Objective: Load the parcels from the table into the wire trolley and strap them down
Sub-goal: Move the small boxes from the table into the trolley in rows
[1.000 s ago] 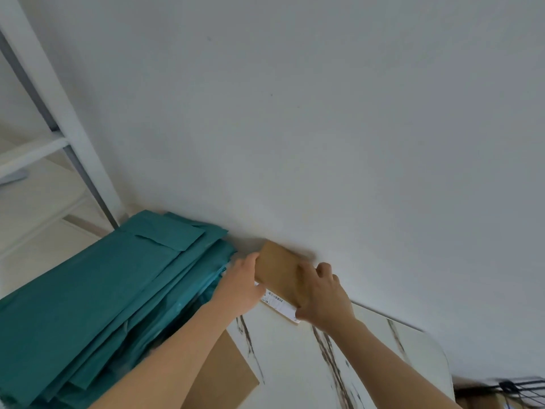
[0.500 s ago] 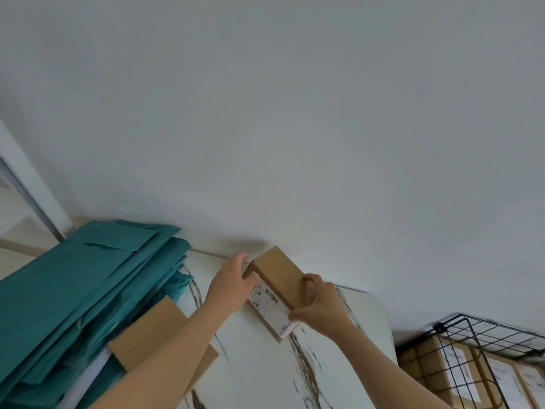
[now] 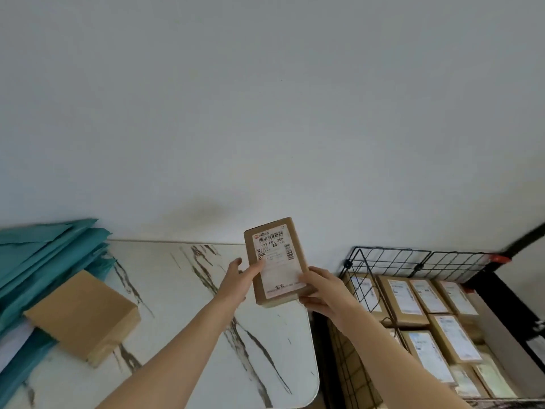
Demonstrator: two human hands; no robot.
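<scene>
Left hand (image 3: 236, 283) grips the parcel (image 3: 277, 261) by its left side, thumb on the label. Right hand (image 3: 321, 293) clasps its lower right corner. Parcel is held off the table (image 3: 182, 290), over its right edge, beside the wire trolley (image 3: 413, 258). Labelled parcels (image 3: 404, 299) lie in the trolley. Second box (image 3: 82, 314) sits near the table's left edge, against teal mailers (image 3: 44, 255).

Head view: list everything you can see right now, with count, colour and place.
held parcel: one, brown, white label, above table's right end.
table parcel: one, brown, table's left, beside the bags.
bags: stack, uncountable, teal, table's left end.
table: one, white with dark veins, centre.
wire trolley: one, black, right of table.
trolley parcels: at least six, brown, white labels, inside trolley.
wall: white, behind.
left grip: bare hand, holds held parcel's left edge.
right grip: bare hand, holds its lower right corner.
</scene>
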